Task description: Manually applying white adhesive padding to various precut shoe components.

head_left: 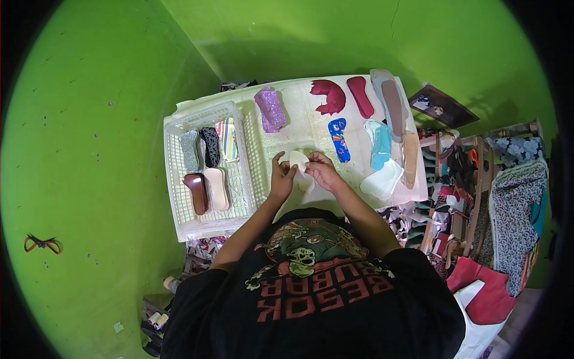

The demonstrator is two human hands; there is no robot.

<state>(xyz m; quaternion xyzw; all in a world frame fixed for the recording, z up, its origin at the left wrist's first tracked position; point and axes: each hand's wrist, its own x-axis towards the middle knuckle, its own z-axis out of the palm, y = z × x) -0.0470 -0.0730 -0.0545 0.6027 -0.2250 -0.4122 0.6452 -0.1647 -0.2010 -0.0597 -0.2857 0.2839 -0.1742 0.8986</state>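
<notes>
Fingers [318, 157] of the left hand [283, 177] and right hand [323, 172] pinch a cream sole-shaped piece [297, 158] by opposite edges above the tabletop [302, 128], the white basket [171, 179] near on the left, a gap before the blue printed piece [339, 140]

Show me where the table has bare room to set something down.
Bare table lies between the purple pile and the blue piece, beyond the left hand and right hand. The right end is crowded with the teal pile, white sheets and tan strip.
</notes>
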